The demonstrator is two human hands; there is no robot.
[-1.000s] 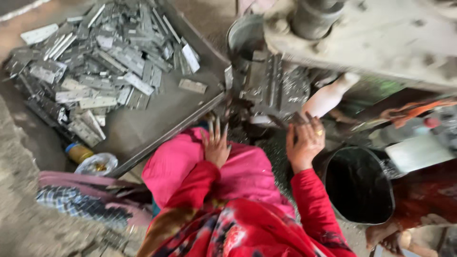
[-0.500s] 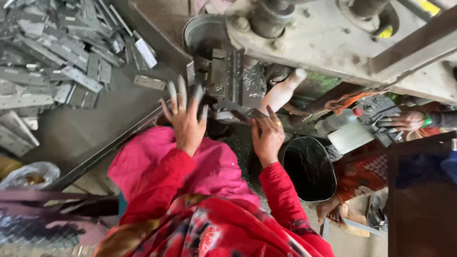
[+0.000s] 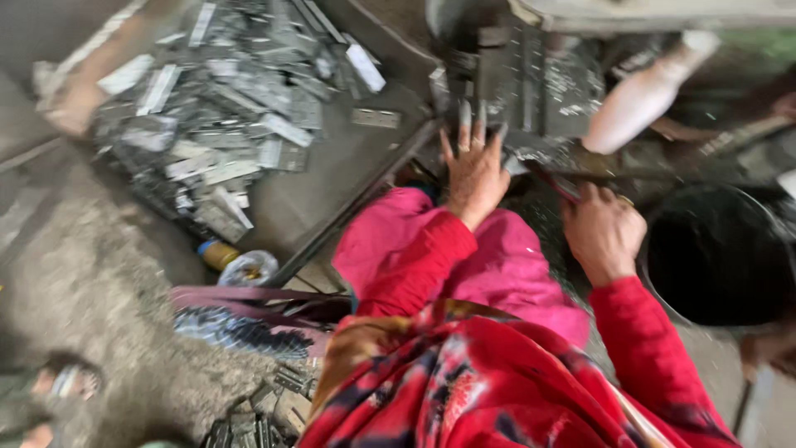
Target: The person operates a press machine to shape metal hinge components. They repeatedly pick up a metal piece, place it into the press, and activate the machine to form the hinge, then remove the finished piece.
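Note:
My left hand (image 3: 474, 170) lies open with fingers spread, its fingertips touching the lower edge of a grey metal press die (image 3: 531, 79). My right hand (image 3: 604, 234) is curled into a fist to the right, just below the die, and seems to grip a thin dark rod (image 3: 557, 184) that points toward the die; blur hides its tip. Both arms wear red sleeves over a pink lap (image 3: 398, 241). A heap of flat grey metal plates (image 3: 224, 108) lies on a metal tray (image 3: 332, 191) to the left.
A black bucket (image 3: 717, 257) stands at the right beside my right hand. A white bottle-shaped handle (image 3: 643, 95) slants by the machine. A small yellow-capped jar (image 3: 217, 253) and several metal pieces (image 3: 265, 406) sit on the concrete floor.
My left hand stays spread at the die. My right hand has closed into a tighter fist and pulled slightly back from the machine. The view has swung left and blurred.

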